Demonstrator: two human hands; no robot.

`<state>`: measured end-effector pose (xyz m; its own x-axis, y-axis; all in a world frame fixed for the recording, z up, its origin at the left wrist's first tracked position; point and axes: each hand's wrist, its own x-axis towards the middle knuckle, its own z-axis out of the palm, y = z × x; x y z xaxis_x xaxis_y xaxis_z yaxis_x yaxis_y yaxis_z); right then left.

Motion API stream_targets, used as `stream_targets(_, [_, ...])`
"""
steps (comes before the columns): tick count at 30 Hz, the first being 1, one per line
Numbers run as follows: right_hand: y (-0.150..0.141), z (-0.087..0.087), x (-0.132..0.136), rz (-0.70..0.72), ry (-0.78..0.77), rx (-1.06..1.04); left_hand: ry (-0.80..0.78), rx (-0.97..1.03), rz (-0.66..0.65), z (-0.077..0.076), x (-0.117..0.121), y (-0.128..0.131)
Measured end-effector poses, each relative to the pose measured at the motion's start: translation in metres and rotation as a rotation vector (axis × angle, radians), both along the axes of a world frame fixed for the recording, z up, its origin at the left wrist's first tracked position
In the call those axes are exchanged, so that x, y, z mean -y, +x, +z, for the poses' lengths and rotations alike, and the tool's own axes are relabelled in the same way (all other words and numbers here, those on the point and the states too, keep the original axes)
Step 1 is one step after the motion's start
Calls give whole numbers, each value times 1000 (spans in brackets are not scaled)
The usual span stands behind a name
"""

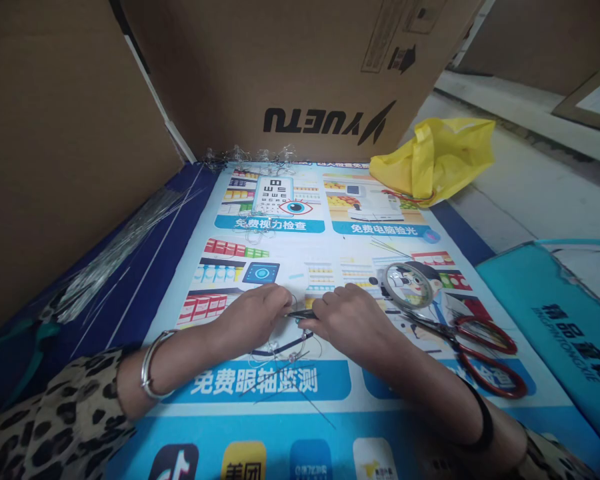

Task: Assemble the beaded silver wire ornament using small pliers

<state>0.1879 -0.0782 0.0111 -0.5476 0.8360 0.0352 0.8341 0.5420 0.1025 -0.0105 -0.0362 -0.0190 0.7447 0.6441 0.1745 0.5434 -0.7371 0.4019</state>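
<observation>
My left hand (267,312) is closed in a pinch at the middle of the printed sheet, on fine wire. Facing it, my right hand (353,325) is curled round a dark, narrow-tipped tool (301,313). The tool's tip points left, at the fingers of my left hand; its kind is hidden by the grip. Below both hands lies a loose tangle of thin wire with small beads (293,357). Red-handled scissors (463,331) rest beside my right forearm, their blades near a round grey spool (409,285).
A bundle of thin silvery wires (115,250) and a teal-handled tool (43,327) lie at left. More beaded wire pieces (250,157) sit along the cardboard box (300,73). A yellow plastic bag (433,160) stands back right; a teal printed bag (555,320) lies right.
</observation>
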Motion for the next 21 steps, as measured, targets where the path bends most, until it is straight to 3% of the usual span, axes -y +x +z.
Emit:
stream_targets(9, [-8, -1, 8, -85, 47, 9, -33, -1, 74, 9, 2, 4])
stream_targets(21, [-6, -1, 7, -35, 28, 25, -16, -28, 91, 3, 2, 2])
